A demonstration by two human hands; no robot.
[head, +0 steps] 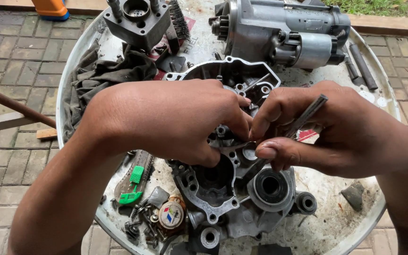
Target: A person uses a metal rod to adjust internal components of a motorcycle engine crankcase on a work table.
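Gripping a slim metal rod (303, 120), perhaps a punch, over the ribbed cast-aluminium casing (223, 189).

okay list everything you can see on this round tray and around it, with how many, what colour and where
Round tray: one, white, stained, on brick paving.
Engine case: one, grey metal, tray centre.
Starter motor: one, silver, top right.
Metal block: one, grey, top left.
Rag: one, dark grey, left.
Utility knife: one, green and grey, lower left.
Screws: several, dark, bottom left.
Rods: two, dark, right edge.
Left hand: on the case.
Right hand: holding a slim metal tool.
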